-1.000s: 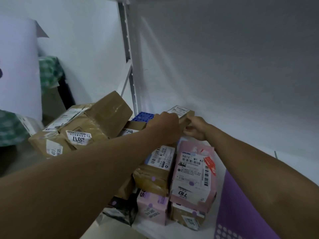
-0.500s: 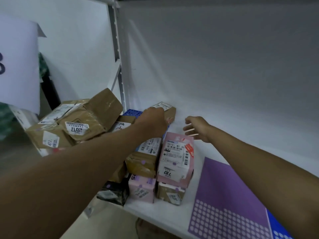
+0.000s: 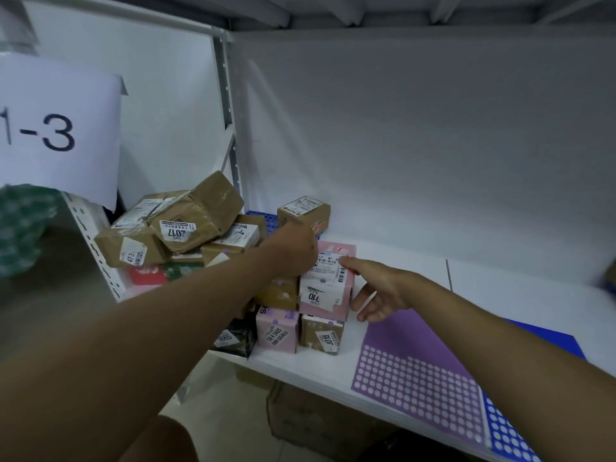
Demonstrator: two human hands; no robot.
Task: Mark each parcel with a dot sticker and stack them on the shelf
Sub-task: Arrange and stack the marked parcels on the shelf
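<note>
White shelf and a pale back panel filled my view, with parcels heaped toward the shelf's left end against the upright post. I judged the stacking step to be in hand — a small brown box sat at the back of the heap, near the rear edge. The left hand reached over the heap just in front of that box, knuckles toward me; I couldn't tell whether its fingers were curled or gripping anything. The right hand hung with fingers apart and relaxed, holding nothing, its forefinger touching the right side of the pink parcel. Next, I reckoned, came peeling a dot from the purple sticker sheet at the shelf's front edge — a fingertip pinch on a single dot.
</note>
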